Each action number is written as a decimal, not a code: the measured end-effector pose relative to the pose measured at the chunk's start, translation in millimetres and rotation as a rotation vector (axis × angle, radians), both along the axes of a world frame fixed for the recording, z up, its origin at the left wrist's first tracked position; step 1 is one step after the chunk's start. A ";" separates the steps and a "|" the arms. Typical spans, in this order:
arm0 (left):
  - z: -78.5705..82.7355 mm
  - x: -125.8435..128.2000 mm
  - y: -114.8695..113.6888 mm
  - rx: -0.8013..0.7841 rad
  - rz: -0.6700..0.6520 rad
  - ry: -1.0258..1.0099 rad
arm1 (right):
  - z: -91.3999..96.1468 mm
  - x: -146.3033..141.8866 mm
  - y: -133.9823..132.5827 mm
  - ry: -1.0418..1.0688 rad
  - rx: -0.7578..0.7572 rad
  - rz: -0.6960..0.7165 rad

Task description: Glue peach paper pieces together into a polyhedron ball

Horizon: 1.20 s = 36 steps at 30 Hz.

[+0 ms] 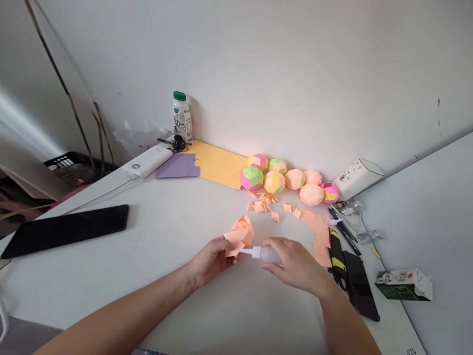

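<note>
My left hand [212,260] pinches an orange folded paper piece [241,232], a partly formed faceted shape with flaps standing out. In my right hand [293,261] is a glue bottle [269,254], lying sideways with its white nozzle against or very near a flap of the paper. The fingers of my right hand wrap round the clear bottle body. Just beyond the hands lies a heap of small orange paper pieces [264,201], with a few loose ones to its right. Behind them sit several faceted paper balls [274,182] in orange, yellow, green and pink.
A cut orange sheet [320,231] lies right of my hands, beside a cutter [337,254], pens [344,230] and a phone [360,283]. Yellow paper [221,165], purple paper [178,165], a white power bank [148,161], keys [179,143] and a bottle [182,118] stand back left. A black device [70,229] lies left.
</note>
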<state>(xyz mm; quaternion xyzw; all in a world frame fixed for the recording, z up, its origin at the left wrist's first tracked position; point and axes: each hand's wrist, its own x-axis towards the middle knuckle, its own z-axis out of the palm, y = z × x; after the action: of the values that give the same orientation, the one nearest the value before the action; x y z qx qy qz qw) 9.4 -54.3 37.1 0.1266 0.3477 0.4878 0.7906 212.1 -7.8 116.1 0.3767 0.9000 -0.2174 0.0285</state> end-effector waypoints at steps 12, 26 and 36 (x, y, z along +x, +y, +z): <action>-4.1 -2.8 1.4 -0.025 0.064 0.003 | -6.8 11.3 21.1 0.298 0.224 -0.338; -4.2 -1.7 2.0 0.074 0.037 0.113 | -68.3 19.2 72.2 0.426 -0.127 -0.502; -2.9 -1.3 3.1 0.037 0.037 0.081 | -68.3 17.4 71.2 0.438 -0.201 -0.516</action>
<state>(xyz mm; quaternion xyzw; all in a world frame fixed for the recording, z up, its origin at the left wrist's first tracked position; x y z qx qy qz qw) 8.0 -51.3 34.2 0.1544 0.3728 0.5032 0.7642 229.5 63.4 47.8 0.5315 0.7342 -0.3803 -0.1840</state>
